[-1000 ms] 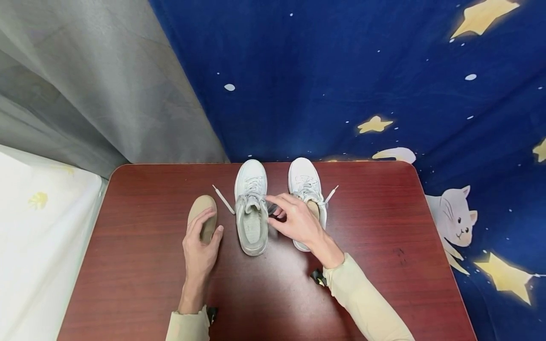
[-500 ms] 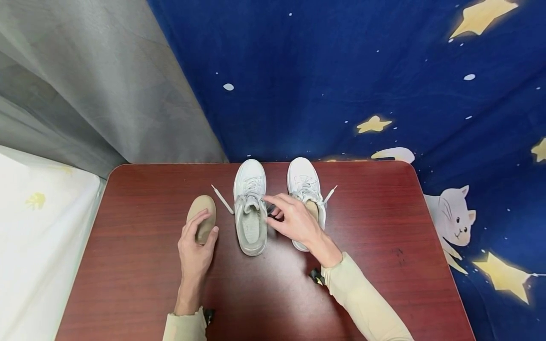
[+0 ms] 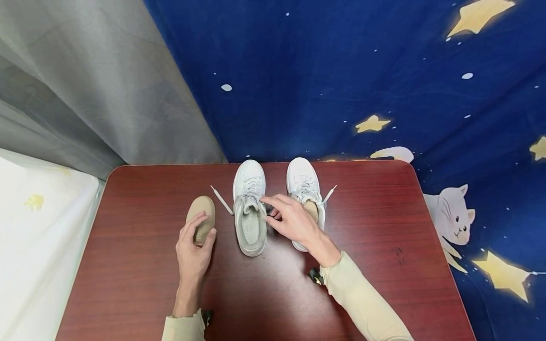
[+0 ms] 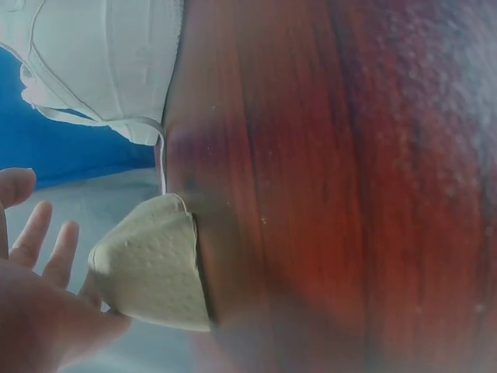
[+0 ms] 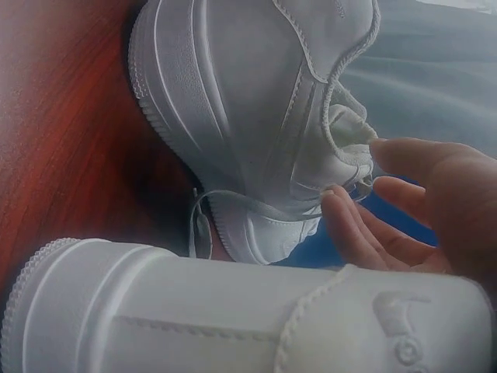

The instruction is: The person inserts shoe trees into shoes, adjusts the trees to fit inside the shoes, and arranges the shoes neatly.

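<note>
My left hand is at the near end of a beige insole on the table, its fingers over the insole's left side and its thumb at the right. In the left wrist view the fingers stand apart behind the insole's raised, dotted end. A white sneaker stands in the middle, its opening towards me. My right hand reaches to its right side, thumb and forefinger apart at the collar. In the right wrist view the fingertips are right at a lace. The hand partly hides a second white sneaker.
A beige insole shows inside the right sneaker. Loose lace ends stick out beside both shoes, the left lace pointing towards the insole. The reddish wooden table ends just behind the toes, where a blue starry curtain hangs.
My left hand has slid slightly left and towards me along the insole, baring more of its far end. The right hand stays at the middle sneaker's collar.
</note>
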Demonstrator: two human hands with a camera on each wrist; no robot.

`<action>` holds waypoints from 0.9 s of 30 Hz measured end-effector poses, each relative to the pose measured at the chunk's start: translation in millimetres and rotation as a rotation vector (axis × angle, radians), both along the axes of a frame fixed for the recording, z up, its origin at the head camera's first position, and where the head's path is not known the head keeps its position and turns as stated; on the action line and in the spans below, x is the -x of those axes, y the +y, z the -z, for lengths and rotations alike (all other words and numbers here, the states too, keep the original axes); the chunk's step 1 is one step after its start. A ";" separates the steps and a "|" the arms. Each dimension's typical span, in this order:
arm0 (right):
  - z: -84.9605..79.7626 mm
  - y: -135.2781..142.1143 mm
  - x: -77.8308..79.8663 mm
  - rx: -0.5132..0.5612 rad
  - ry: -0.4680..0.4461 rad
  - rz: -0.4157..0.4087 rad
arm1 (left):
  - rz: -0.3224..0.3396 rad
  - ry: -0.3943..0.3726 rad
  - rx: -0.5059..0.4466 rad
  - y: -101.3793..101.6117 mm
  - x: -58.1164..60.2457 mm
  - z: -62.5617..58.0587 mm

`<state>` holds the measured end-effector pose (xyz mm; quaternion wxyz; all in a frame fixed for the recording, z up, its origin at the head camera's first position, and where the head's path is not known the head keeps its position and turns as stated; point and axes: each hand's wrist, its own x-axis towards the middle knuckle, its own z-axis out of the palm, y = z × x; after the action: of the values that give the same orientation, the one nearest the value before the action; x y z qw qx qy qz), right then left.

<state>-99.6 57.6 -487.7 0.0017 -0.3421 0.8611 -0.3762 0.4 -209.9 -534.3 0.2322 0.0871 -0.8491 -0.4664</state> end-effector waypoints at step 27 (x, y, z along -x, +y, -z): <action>-2.7 -8.7 1.9 -0.051 -0.018 0.002 | -0.037 -0.085 0.020 -10.7 -5.0 9.4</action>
<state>-101.5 48.9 -485.0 0.0177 -0.3378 0.8706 -0.3573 5.4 -220.6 -543.7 0.2055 0.1198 -0.8611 -0.4493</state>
